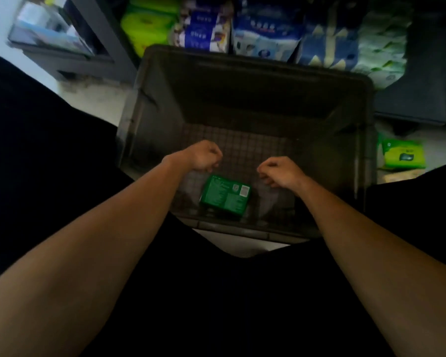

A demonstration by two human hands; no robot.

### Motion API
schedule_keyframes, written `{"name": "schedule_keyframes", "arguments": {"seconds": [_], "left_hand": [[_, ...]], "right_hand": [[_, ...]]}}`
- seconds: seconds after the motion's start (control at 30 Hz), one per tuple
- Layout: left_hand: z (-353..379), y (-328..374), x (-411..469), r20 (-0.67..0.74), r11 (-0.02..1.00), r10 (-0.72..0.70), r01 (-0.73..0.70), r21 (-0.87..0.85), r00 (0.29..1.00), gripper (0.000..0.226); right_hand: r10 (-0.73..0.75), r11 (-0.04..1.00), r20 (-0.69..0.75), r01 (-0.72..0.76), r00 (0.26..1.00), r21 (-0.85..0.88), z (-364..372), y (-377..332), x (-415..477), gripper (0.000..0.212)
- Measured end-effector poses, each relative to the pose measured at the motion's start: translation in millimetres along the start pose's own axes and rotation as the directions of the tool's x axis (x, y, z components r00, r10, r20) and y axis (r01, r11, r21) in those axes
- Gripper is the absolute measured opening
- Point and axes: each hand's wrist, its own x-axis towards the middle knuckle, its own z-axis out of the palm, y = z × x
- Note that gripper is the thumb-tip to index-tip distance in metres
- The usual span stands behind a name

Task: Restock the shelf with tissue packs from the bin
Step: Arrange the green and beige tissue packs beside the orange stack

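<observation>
Left hand (204, 155) and right hand (278, 172), empty fists, hover above tissue pack (225, 195) lying left-right.

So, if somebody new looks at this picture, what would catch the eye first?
First the dark bin in the middle, almost empty: a single green pack lies on its floor at the near side. Above the pack are the left hand and the right hand, fingers curled; whether they pinch anything is unclear. Behind the bin, bright green and blue packs fill the shelf.
</observation>
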Motion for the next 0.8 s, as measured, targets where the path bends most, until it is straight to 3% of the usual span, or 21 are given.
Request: {"name": "schedule_keyframes", "arguments": {"seconds": [0.1, 0.23, 0.33, 0.47, 0.53, 0.67, 0.8], "left_hand": [[3.2, -4.9, 16.6, 0.087, 0.996, -0.01, 0.002, 0.095, 0.996, 0.02], [5.3, -10.1, 45.8, 0.048, 0.995, -0.019, 0.014, 0.097, 0.999, 0.022], [15.1, -31.2, 72.6, 0.089, 0.993, -0.105, 0.1, 0.061, 0.99, 0.019], [43.0, -50.8, 72.0, 0.163, 0.947, -0.28, 0.3, -0.114, 0.946, 0.02], [59.3, -59.1, 70.1, 0.159, 0.904, -0.338, 0.367, -0.218, 0.928, 0.03], [60.6, -67.9, 71.1, 0.151, 0.839, -0.365, 0.395, -0.374, 0.919, 0.055], [49.2, -65.8, 67.6, 0.207, 0.812, -0.417, 0.465, -0.352, 0.885, 0.035]], "right_hand": [[0.066, 0.997, 0.024, -0.065, 0.998, -0.039, 18.5, 11.1, 21.5, 0.012], [0.191, 0.981, 0.101, -0.188, 0.976, -0.035, 45.3, 17.6, 49.5, 0.01], [0.245, 0.968, 0.06, -0.241, 0.968, -0.067, 59.0, 21.6, 63.2, 0.023], [0.445, 0.881, 0.043, -0.446, 0.894, 0.157, 72.5, 30.8, 73.1, 0.044], [0.53, 0.804, 0.136, -0.547, 0.837, 0.234, 76.2, 33.7, 72.9, 0.048], [0.548, 0.699, 0.293, -0.621, 0.784, 0.354, 76.2, 37.0, 77.6, 0.041], [0.546, 0.687, 0.309, -0.628, 0.778, 0.367, 66.4, 36.2, 79.2, 0.044]]}}
